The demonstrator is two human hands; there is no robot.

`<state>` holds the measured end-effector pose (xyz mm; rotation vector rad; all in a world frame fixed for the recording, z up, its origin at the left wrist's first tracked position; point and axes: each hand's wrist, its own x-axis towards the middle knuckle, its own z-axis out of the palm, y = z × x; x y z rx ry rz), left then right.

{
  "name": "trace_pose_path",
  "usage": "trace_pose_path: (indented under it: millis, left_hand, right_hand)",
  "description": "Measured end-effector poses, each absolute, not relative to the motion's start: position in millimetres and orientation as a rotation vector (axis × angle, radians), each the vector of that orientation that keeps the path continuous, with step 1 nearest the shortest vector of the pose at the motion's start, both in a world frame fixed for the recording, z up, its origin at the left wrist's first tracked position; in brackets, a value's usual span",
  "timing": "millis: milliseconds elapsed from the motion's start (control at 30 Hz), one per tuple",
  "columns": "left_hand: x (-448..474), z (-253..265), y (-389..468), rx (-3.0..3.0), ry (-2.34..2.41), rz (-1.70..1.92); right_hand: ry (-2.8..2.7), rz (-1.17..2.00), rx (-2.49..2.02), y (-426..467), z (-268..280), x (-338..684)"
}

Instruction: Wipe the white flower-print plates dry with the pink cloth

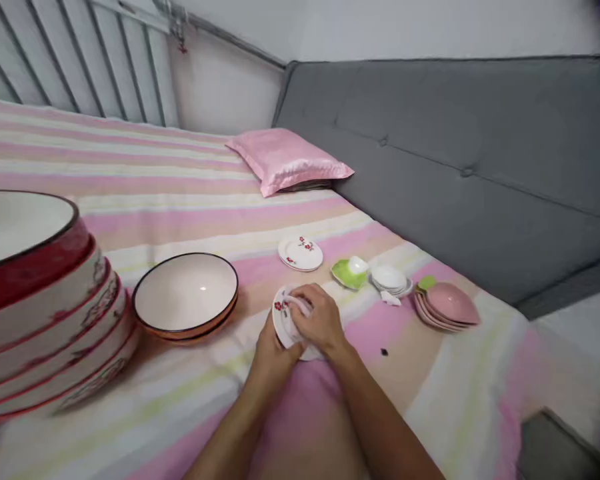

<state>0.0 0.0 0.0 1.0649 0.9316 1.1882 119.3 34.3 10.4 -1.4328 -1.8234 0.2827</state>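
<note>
A small white plate [279, 323] with red flowers is tilted in front of me. My left hand [270, 357] grips its near left edge, thumb along the front rim. Over the plate's face, my right hand [321, 321] is closed on a pale pinkish-white cloth [300, 307], which touches the plate. Part of the cloth and the plate's right side are hidden by the fingers. Just beyond the hands lies a short stack of matching flowered plates [300, 253]. To the left sit two nested orange bowls [187, 293] with white insides and dark rims.
A tall stack of red-and-white bowls [45, 320] stands at left. On the right are a green leaf-shaped dish [347, 275], small white dishes [389, 277] and pink dishes [450, 303]. Behind are a pink pillow [290, 157] and a grey headboard [430, 127]. Striped bedding [170, 413] lies underneath.
</note>
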Motion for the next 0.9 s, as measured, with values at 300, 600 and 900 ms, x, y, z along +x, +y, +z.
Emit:
trace_pose_path:
  millis: [300, 600, 900]
  left_hand:
    - [2.9, 2.5, -0.6, 1.093, 0.952, 1.172]
    - [1.6, -4.2, 0.8, 1.013, 0.904, 1.195]
    - [2.3, -2.2, -0.5, 0.958, 0.894, 1.191]
  right_hand:
    - [-1.994, 0.492, -1.113, 28.0, 15.5, 117.7]
    - [-1.831, 0.276, -1.513, 32.5, 11.7, 114.6]
    - [-1.697, 0.205, -1.655, 35.4, 7.9, 120.0]
